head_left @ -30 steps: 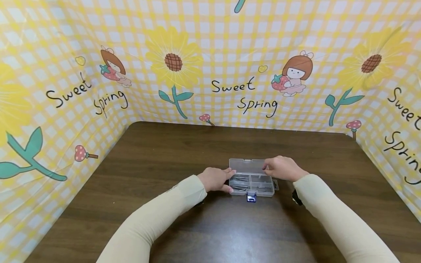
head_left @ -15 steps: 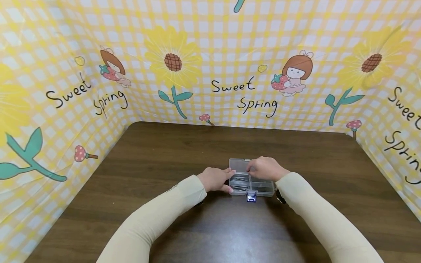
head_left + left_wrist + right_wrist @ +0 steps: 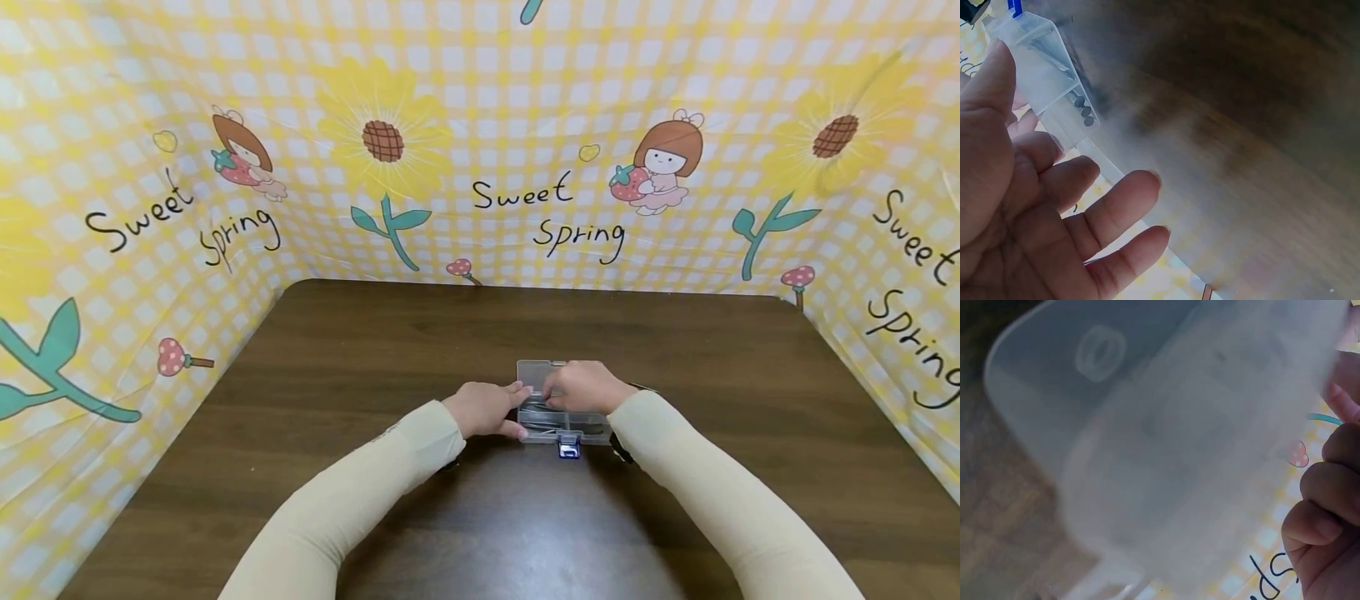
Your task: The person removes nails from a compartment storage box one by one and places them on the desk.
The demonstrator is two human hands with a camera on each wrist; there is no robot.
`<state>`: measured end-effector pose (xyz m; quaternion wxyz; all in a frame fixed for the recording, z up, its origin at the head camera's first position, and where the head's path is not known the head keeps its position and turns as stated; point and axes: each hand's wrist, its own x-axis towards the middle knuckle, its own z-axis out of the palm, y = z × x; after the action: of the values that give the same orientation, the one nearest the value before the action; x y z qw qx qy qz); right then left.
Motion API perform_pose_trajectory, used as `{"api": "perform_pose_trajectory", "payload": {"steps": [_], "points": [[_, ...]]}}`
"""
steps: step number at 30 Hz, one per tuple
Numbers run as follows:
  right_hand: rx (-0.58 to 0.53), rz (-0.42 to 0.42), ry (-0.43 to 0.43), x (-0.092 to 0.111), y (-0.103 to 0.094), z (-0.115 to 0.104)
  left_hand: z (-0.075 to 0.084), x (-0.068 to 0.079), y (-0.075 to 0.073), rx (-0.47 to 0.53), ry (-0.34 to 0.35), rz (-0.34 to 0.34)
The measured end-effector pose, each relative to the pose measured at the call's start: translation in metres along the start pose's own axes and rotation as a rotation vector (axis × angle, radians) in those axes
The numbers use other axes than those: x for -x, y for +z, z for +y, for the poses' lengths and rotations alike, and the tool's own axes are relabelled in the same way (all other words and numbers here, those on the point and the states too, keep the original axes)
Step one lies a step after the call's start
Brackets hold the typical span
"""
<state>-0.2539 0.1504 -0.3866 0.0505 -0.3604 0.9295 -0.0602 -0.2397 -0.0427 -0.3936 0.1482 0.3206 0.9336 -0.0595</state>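
Observation:
A clear plastic compartment box (image 3: 525, 441) lies on the table with its lid (image 3: 534, 371) raised at the back and a blue tag (image 3: 569, 448) at its front. Thin metal nails (image 3: 536, 431) fill the left compartments; the left wrist view shows several dark round heads (image 3: 1085, 111) through the wall. My left hand (image 3: 480, 408) touches the box's left end, thumb by the front corner and fingers by the hinge. My right hand (image 3: 588, 386) has curled fingers, thumb and index tips down at the rear left compartment. I cannot tell whether they pinch a nail.
Dark wooden table (image 3: 375, 358) surrounds the box. A yellow checked cloth (image 3: 300, 183) with printed flowers hangs behind and along both sides. Black wrist gear (image 3: 621, 450) shows beneath the right sleeve.
My right hand has moved left and slightly down, from the lid's right side to the rear left compartment. The left hand has stayed at the box's left end.

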Motion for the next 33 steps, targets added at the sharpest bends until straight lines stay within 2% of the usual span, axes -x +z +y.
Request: {"api": "perform_pose_trajectory", "payload": {"steps": [6, 17, 33], "points": [[0.013, -0.050, 0.019, -0.003, 0.002, -0.002, 0.000, 0.003, -0.002, 0.006, 0.011, 0.005], [0.087, -0.100, -0.011, -0.011, 0.002, -0.010, -0.001, 0.002, 0.000, -0.017, 0.007, 0.014], [0.138, -0.052, 0.002, -0.009, 0.004, -0.014, 0.002, 0.001, -0.002, -0.044, 0.004, 0.005]]}}
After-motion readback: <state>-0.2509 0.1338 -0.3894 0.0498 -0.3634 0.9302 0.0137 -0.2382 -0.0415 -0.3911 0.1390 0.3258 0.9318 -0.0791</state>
